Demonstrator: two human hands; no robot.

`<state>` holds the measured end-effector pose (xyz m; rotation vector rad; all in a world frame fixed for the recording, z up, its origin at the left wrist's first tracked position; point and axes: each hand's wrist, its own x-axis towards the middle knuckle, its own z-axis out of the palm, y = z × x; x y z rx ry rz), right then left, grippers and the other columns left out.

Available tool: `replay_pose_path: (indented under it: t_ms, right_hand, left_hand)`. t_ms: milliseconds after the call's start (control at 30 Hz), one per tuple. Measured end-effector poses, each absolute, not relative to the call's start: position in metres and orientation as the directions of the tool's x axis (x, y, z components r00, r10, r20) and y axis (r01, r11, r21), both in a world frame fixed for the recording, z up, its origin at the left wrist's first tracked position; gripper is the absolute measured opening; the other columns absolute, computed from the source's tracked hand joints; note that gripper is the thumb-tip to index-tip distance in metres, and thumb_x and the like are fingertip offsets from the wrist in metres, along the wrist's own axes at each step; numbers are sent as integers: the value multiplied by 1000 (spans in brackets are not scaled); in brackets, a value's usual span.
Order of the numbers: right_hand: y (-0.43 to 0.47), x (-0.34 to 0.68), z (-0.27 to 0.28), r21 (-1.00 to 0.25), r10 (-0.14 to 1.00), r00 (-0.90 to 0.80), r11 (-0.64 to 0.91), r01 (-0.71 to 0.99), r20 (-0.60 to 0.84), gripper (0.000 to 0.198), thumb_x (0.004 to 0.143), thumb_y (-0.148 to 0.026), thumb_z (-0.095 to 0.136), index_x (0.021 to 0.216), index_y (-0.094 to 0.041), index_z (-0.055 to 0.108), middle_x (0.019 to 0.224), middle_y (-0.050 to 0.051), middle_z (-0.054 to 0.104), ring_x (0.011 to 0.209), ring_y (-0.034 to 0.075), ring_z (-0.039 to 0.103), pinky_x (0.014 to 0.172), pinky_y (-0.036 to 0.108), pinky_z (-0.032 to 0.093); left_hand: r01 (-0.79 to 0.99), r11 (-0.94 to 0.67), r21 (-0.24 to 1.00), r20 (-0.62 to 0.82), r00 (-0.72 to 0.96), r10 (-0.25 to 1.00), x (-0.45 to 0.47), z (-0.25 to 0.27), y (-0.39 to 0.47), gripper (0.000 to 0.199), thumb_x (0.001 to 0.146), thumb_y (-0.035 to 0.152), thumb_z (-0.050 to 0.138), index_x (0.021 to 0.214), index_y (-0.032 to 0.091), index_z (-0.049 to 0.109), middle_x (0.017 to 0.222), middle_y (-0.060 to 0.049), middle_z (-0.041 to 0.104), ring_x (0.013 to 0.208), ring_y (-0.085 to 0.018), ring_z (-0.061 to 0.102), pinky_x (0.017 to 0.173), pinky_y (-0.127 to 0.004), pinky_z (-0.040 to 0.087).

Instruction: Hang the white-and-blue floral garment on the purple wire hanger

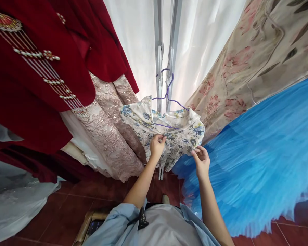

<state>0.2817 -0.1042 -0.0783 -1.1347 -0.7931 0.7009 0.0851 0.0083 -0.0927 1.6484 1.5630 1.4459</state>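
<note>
A small floral garment [169, 136], white with blue flowers, is hanging on a purple hanger [166, 97] whose hook is sitting up against the grey rail [159, 51] in front of the person. The person's left hand [157, 145] is pinching the cloth near the middle of the garment's front, just below the hanger's bar, thumb and fingers closed on a fold there. The right hand [201, 159] is pinching the garment's lower right edge, fingers curled together on the hem.

To the left of the floral garment, a pink brocade dress [110, 136] is hanging close beside it, and further left a red embroidered robe [41, 75] with pearl trim. To the right of the garment, a blue tulle skirt [259, 160] is spreading wide and touching it, with a beige flowered fabric [259, 51] above that. Below the garment, red floor tiles [74, 208] are showing.

As for progress, the garment is already sitting on the hanger and the hanger appears to be on the rail; judging from the bunched cloth, it is still being arranged, since it is lying crumpled and not yet falling straight.
</note>
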Motion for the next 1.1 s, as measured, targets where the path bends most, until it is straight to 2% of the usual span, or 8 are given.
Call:
replay_pose_path:
  t_ms: [200, 400, 467, 567, 667, 833, 967, 1100]
  right_hand:
    - [-113, 285, -78, -974, 841, 494, 213, 74, 222, 36, 80, -50, 73, 93, -19, 60, 76, -2, 56, 70, 15, 54, 70, 29, 45]
    - [-116, 265, -93, -942, 589, 736, 243, 232, 334, 28, 83, -43, 71, 90, -21, 55, 71, -5, 45, 64, 13, 45, 64, 26, 41]
    - [-112, 246, -104, -942, 715, 617, 200, 270, 329, 24, 85, -42, 66, 87, -22, 52, 66, -7, 43, 58, 13, 42, 59, 25, 38]
    - [-97, 210, -121, -919, 916, 322, 108, 379, 241, 24, 82, -39, 65, 95, -21, 55, 68, -4, 53, 60, 16, 50, 60, 27, 39]
    - [-74, 178, -132, -876, 955, 225, 65, 478, 193, 29, 80, -37, 63, 103, -20, 56, 78, 0, 62, 64, 18, 55, 63, 29, 41]
    - [-48, 146, -140, -837, 922, 266, 98, 538, 280, 9, 78, -29, 52, 73, -23, 50, 67, 2, 56, 61, 19, 49, 61, 30, 36]
    - [-50, 127, -145, -847, 907, 267, 156, 508, 326, 15, 84, -30, 45, 71, -24, 48, 67, 4, 58, 64, 20, 51, 63, 31, 41]
    - [-56, 118, -145, -852, 893, 267, 201, 483, 362, 18, 91, -30, 41, 85, -22, 55, 77, 4, 63, 70, 20, 56, 68, 31, 46]
  left_hand:
    - [359, -282, 890, 353, -149, 924, 86, -86, 13, 26, 90, 39, 56, 75, 18, 63, 70, -2, 61, 64, -14, 52, 64, -25, 38]
    - [290, -242, 926, 271, -61, 961, 76, -90, -6, 28, 85, 35, 57, 63, 18, 56, 58, 2, 52, 57, -12, 47, 59, -24, 35]
    - [284, -223, 932, 237, -13, 972, 68, -94, -17, 28, 83, 35, 58, 62, 17, 56, 56, 1, 54, 55, -12, 47, 59, -24, 35]
    - [277, -186, 943, 180, 48, 983, 56, -98, -31, 28, 82, 35, 58, 61, 17, 59, 56, 1, 57, 55, -13, 50, 58, -24, 37]
    - [273, -149, 950, 124, 105, 987, 43, -97, -36, 25, 80, 33, 59, 63, 16, 63, 57, -1, 61, 56, -14, 54, 58, -24, 39]
    - [266, -108, 958, 48, 221, 974, 29, -80, -38, 25, 77, 32, 60, 59, 15, 66, 54, -2, 61, 51, -13, 52, 53, -23, 36]
    - [7, 39, 999, -40, 184, 982, 31, -57, -41, 27, 74, 36, 66, 57, 15, 64, 51, 1, 53, 47, -9, 43, 48, -21, 31]
    - [-325, 327, 887, -250, 258, 933, 36, -29, -38, 35, 61, 41, 81, 57, 13, 60, 47, 7, 39, 41, -2, 25, 41, -18, 15]
